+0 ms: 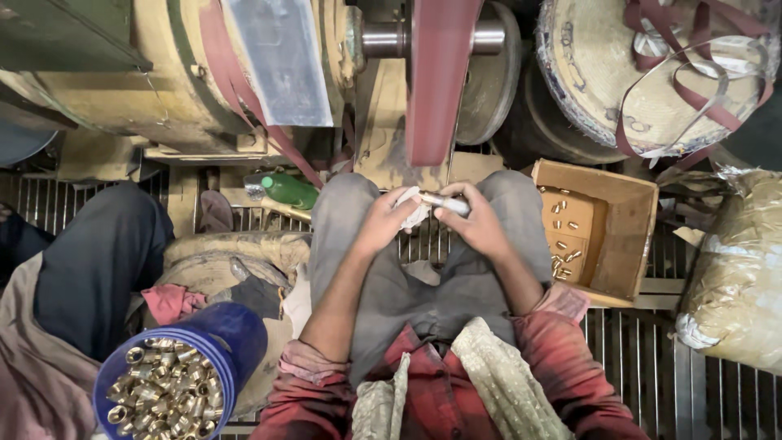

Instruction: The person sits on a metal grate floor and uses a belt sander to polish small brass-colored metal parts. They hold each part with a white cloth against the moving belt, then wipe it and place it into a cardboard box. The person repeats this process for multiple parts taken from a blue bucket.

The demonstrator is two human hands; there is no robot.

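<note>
While the person sat facing the red sanding belt [440, 81], both hands met just below its lower end, over the knees. Left hand [383, 222] was curled shut around a wad of white cloth [414, 208], fingers closed on it. Right hand [476, 224] pinched a short silvery metal rod [450, 203] between thumb and fingertips; the rod's left tip sat against the cloth, so the two hands were nearly touching. Whether a small part was on the rod, could not tell. Right of the belt's lower end, just beside the right knee, stood an open cardboard box [627, 236] with a few small brass fittings [562, 236] scattered on its floor. Well below and left of the belt, at the frame's bottom edge, was a blue bucket [236, 334] heaped with brass ring fittings [163, 387]. Left of the belt's lower end lay a green bottle [292, 191] on its side. Right of the belt's top sat a round woven disc [603, 73] draped with loose loops of worn red belt [700, 90]. Far right of the belt, a bulging clear plastic sack [737, 269]. Far left of it, another person's dark trouser leg [98, 261]. Metal floor grating [652, 358] ran under everything.
</note>
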